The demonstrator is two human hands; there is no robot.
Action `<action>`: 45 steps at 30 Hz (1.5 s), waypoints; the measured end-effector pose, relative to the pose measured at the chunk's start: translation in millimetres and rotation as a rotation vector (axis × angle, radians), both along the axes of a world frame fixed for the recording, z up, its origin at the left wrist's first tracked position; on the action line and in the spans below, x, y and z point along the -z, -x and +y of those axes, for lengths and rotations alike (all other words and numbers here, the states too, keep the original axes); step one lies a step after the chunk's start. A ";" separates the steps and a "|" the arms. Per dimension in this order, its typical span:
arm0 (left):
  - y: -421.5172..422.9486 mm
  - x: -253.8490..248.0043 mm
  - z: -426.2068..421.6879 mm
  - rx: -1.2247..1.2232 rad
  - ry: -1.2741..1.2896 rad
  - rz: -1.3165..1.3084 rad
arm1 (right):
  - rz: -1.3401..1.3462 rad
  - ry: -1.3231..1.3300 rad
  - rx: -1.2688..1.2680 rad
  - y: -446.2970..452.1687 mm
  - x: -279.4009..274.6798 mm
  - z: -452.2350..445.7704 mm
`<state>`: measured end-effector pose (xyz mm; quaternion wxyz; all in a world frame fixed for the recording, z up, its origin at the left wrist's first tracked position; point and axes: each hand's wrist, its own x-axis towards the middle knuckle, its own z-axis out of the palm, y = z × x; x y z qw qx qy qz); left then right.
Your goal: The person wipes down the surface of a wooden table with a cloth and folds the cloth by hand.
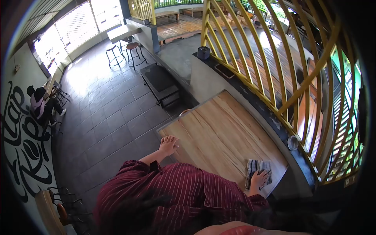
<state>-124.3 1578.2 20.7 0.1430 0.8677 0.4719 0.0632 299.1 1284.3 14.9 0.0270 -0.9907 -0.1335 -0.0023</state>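
A wooden-topped table (pixel 219 129) stands in front of me. At its near right corner, my right hand (pixel 258 180) lies on a checkered grey cloth (pixel 252 166), pressing it against the tabletop with the fingers spread. The cloth is bunched and partly covered by the hand. My left hand (pixel 169 145) is at the table's left edge, its fingers apart and a little bent, with nothing in it. Both arms are in dark red striped sleeves.
A black low cabinet (pixel 160 84) stands beyond the table. Yellow slatted railing (pixel 270 78) on a ledge runs along the right, with a metal bowl (pixel 292 143) on it. Stools (pixel 135 53) stand farther back. A seated person (pixel 43 103) is at the left wall.
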 end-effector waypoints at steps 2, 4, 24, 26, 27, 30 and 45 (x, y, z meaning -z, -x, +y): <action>0.3 12.9 38.6 0.062 0.022 0.028 | 0.036 0.045 -0.099 10.3 -4.9 44.9; 0.2 17.3 67.4 0.088 0.052 0.044 | 0.012 0.017 -0.331 35.7 -2.4 110.1; -13.6 5.2 62.3 0.213 0.015 -0.031 | -0.035 -0.053 -0.845 77.2 1.4 505.1; -12.5 6.1 66.0 0.279 -0.207 -0.007 | -0.025 -0.064 -0.790 46.2 12.6 508.1; -14.3 12.2 68.4 0.280 -0.303 -0.002 | -0.074 -0.053 -0.748 24.2 21.9 503.2; -17.1 28.1 71.9 0.265 -0.481 -0.130 | -0.178 0.025 -0.541 -18.3 27.2 462.4; -16.3 29.2 94.1 0.430 -0.123 0.176 | -0.779 -0.276 -0.715 -5.6 13.4 183.0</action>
